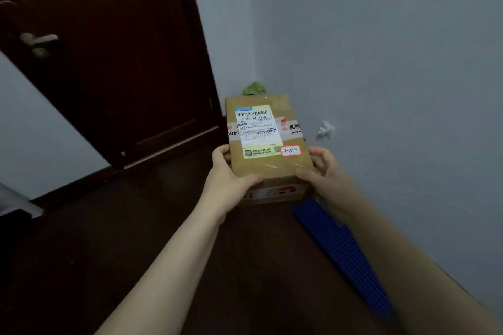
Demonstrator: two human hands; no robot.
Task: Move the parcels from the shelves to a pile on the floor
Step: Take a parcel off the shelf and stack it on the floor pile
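So the parcel (265, 139) is up in the air out in front, held flat over the dark floor (136, 239) near the corner by the door (109, 49), not set down yet. The left hand (231, 171) has its grip curled round the near left edge with the thumb on top. The right hand (318, 168) does the same on the near right edge, so both are closed on the box. I'd say it's the carry-and-set-down step, and no pile shows from here. My tip: hold it level, bend down and lower it rather than drop it, and steer clear of the blue mat (340, 247) along the wall. Readable stuff: the shipping label says "501E- M1 A21B" under a barcode, a red-bordered sticker has "3-2-2" handwritten on it, and the tape shows "品牌" and "HEY H". The rest of the small print is too blurry.
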